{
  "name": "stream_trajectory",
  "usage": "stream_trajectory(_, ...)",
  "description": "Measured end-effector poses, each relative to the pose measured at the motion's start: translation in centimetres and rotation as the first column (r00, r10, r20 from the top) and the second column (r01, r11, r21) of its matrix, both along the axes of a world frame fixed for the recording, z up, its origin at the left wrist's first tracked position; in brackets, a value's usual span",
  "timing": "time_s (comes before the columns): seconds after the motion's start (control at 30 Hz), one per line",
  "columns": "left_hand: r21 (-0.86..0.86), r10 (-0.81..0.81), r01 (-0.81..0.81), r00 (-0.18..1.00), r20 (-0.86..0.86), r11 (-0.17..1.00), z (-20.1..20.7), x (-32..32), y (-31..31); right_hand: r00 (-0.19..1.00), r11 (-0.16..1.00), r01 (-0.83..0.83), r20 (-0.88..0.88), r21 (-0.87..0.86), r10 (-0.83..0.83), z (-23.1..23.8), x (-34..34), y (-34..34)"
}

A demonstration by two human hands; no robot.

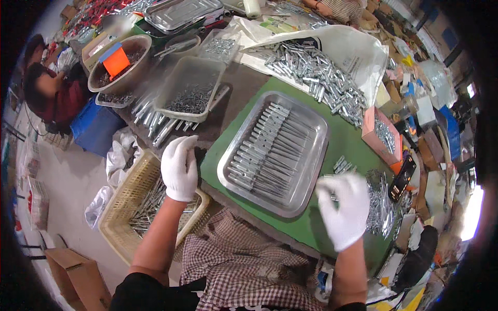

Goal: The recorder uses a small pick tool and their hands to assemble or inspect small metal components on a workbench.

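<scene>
My left hand point(180, 169), in a white glove, is by the table's near left edge, above a cream plastic basket point(110, 213) of long metal rods. Its fingers are loosely bent, with nothing visible in them. My right hand point(346, 211), also gloved and slightly blurred, is curled beside small metal sleeves point(342, 165) right of the tray. A bit of metal shows at its fingers; whether it is held is unclear. Between my hands, a steel tray point(306, 194) lies on a green mat point(220, 151). A slanted row of slim metal rods with thicker sleeve ends point(262, 136) lies in it.
Loose metal sleeves point(316, 72) are heaped on a white sack behind the tray. A translucent bin of small screws point(191, 98) stands far left. A pink box point(383, 136), a phone point(402, 178) and a pile of metal pieces point(380, 205) are right. Another person point(49, 93) sits far left.
</scene>
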State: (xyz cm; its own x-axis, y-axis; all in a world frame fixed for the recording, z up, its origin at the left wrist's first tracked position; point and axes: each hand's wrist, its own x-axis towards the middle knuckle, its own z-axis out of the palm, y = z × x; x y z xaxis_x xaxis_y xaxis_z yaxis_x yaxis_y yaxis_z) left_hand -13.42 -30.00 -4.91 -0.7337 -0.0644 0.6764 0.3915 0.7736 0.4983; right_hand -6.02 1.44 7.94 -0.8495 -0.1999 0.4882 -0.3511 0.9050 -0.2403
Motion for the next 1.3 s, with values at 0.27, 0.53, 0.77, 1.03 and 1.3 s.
stream_trajectory(0.27, 0.130, -0.012, 0.016, 0.999, -0.033, 0.991, -1.5, 0.4, 0.4, 0.985, 0.989, 0.085, 0.159, -0.120, -0.066, -4.9, 7.8, -1.4)
stream_trajectory(0.53, 0.145, -0.018, 0.026, 0.998, -0.061, 0.989, -2.3, 0.2, 0.3, 0.973, 0.992, -0.108, 0.212, 0.065, 0.092, -2.5, 2.4, -5.1)
stream_trajectory(0.77, 0.098, -0.047, 0.054, 0.996, -0.074, 0.994, -2.3, 0.3, -0.1, 0.933, 0.965, -0.144, 0.355, 0.219, 0.059, -3.5, -0.9, -6.4)
stream_trajectory(1.03, 0.088, -0.046, 0.054, 0.996, -0.082, 0.995, -2.3, 0.3, -0.2, 0.948, 0.967, -0.132, 0.314, 0.219, 0.059, -3.5, -1.3, -6.5)
stream_trajectory(1.3, 0.094, -0.049, 0.061, 0.992, -0.119, 0.994, -3.0, 0.0, -0.5, 0.994, 0.987, 0.078, 0.093, -0.142, -0.065, -5.6, 3.9, -3.3)
